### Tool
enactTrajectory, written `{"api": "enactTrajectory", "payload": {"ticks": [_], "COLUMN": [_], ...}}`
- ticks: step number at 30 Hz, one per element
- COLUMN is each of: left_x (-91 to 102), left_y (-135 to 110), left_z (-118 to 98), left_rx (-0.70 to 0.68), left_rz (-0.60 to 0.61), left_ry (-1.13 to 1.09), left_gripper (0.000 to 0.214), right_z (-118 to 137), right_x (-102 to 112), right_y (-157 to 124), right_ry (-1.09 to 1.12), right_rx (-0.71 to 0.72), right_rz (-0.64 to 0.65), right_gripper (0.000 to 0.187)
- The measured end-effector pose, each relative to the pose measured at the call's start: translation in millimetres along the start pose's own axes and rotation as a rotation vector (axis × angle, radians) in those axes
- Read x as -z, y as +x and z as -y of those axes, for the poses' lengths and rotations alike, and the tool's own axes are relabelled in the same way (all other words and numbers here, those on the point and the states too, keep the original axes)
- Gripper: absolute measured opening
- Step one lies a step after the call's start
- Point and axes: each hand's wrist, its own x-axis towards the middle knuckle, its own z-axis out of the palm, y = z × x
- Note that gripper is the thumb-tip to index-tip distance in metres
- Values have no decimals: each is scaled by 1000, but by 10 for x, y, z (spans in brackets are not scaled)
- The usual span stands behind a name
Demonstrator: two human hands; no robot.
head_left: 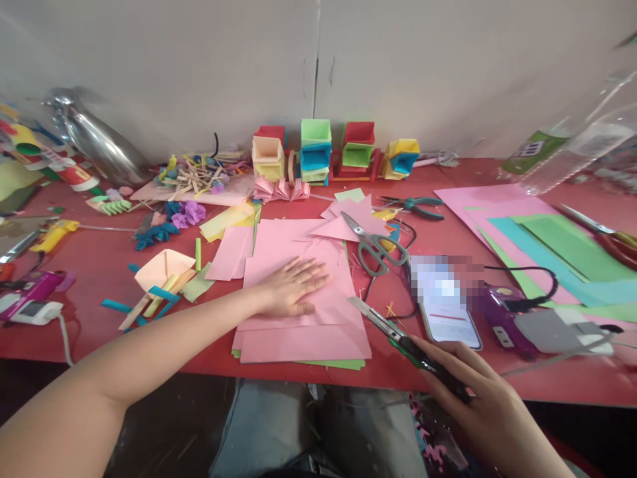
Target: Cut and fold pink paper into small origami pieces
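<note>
Over there, the left hand (293, 289) is lying spread on pink paper (304, 344) atop the table (94, 265); the right hand (485, 392) is gripping a cutter (398, 337), its blade (363, 311) pointing toward the paper.

The left arm (164, 355), at eight o'clock, is bare along its visible length; the right hand (478, 392), at four, is bare too. Pale grey-blue trousers (253, 431) show at six.

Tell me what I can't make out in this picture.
Head view:
Phone: upper screen, hidden by pixelation.
Pink paper: patch under the left hand.
Green paper: mostly covered by pink paper.
Knife: handle partly hidden by the right hand.
Red-handled tool: cut off by right edge.
</note>
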Motion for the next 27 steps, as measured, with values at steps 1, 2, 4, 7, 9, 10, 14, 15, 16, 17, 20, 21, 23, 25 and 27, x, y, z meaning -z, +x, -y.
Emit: {"api": "enactTrajectory", "payload": {"ticks": [1, 2, 4, 7, 9, 10, 14, 15, 16, 17, 20, 21, 23, 25, 27], "left_x": [-2, -4, -11, -28, -41, -46, -56, -57, -57, -56, -52, -50, -42, -32, -23], "left_y": [-1, -2, -3, -2, -1, -1, -2, -3, -3, -4, -5, -5, -6, -7, -6], "left_z": [1, 2, 8, 18, 25, 27, 30, 30, 31, 31, 30, 29, 23, 14, 4], "left_rx": [0, -1, 0, 2, 2, 2, 8, 8, 7, 6, 2, 3, 6, 9, 11], "left_rz": [-1, -2, -2, 5, 10, 11, 6, 4, 3, 2, 0, 0, 3, 9, 13], "left_ry": [9, 17, 28, 45, 60, 66, 73, 73, 73, 73, 72, 72, 75, 81, 89], "left_gripper": [66, 65, 63, 59, 57, 56, 56, 56, 56, 56, 56, 56, 56, 55, 55], "right_z": [-11, -24, -51, -81, -80, -71, 5, 25, 44, 61, 106, 121, 151, 175, 188], "right_x": [3, 5, 5, -4, -7, -5, 15, 16, 14, 6, -37, -56, -91, -122, -152], "right_y": [-12, -25, -50, -85, -109, -122, -174, -185, -193, -198, -202, -199, -193, -187, -182], "right_ry": [-18, -38, -71, -92, -89, -84, -44, -34, -26, -20, -12, -8, -2, -3, -13], "right_rx": [-2, 0, 13, 46, 71, 81, 128, 138, 145, 148, 157, 160, 160, 151, 145], "right_rz": [-3, -8, -21, -40, -47, -46, 16, 34, 46, 50, 41, 38, 40, 42, 34], "right_gripper": [38, 38, 37, 35, 35, 35, 38, 39, 39, 39, 41, 41, 39, 38, 36]}}
